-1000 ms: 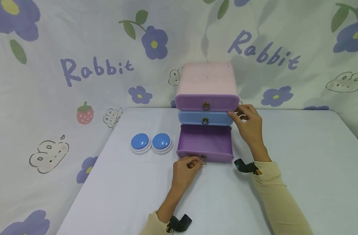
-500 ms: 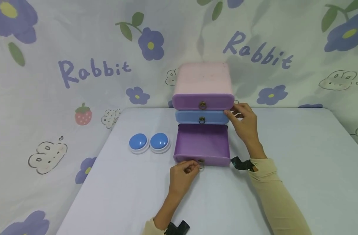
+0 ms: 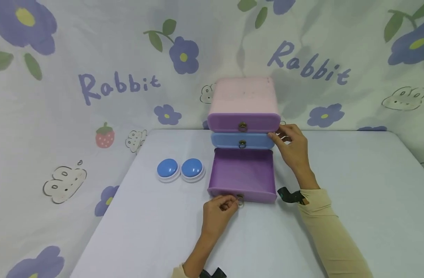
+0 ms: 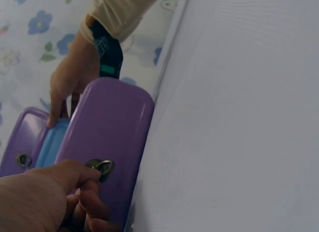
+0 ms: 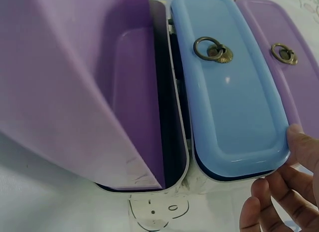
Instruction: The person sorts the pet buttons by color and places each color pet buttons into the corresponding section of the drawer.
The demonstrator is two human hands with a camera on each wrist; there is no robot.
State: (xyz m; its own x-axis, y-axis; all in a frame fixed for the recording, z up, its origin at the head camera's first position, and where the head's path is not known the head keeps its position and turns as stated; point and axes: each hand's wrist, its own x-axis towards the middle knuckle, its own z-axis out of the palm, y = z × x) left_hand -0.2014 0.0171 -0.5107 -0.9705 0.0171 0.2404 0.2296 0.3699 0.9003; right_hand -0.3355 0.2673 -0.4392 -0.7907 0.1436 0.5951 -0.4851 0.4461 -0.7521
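Note:
A small drawer cabinet (image 3: 245, 94) has a pink top, with a purple top drawer (image 3: 219, 122), a blue middle drawer (image 3: 226, 140) and a purple bottom drawer (image 3: 245, 170). The upper two are closed. The bottom one is pulled well out and its inside shows bare. My left hand (image 3: 217, 214) pinches the brass ring pull (image 4: 105, 168) on its front between thumb and fingers. My right hand (image 3: 293, 148) grips the cabinet's right side, the thumb on the corner by the blue drawer's front and the fingers (image 5: 294, 192) curled along the side.
Two blue push buttons (image 3: 192, 168) on white bases stand side by side left of the cabinet. A white table (image 3: 146, 224) bears everything. Behind it hangs a patterned cloth (image 3: 121, 50) with flowers and lettering. Each wrist wears a black camera mount (image 3: 290, 196).
The bottom drawer has slid further out toward me, my left hand moving back with its ring pull. My right hand stays at the cabinet's side. The head view has shifted slightly.

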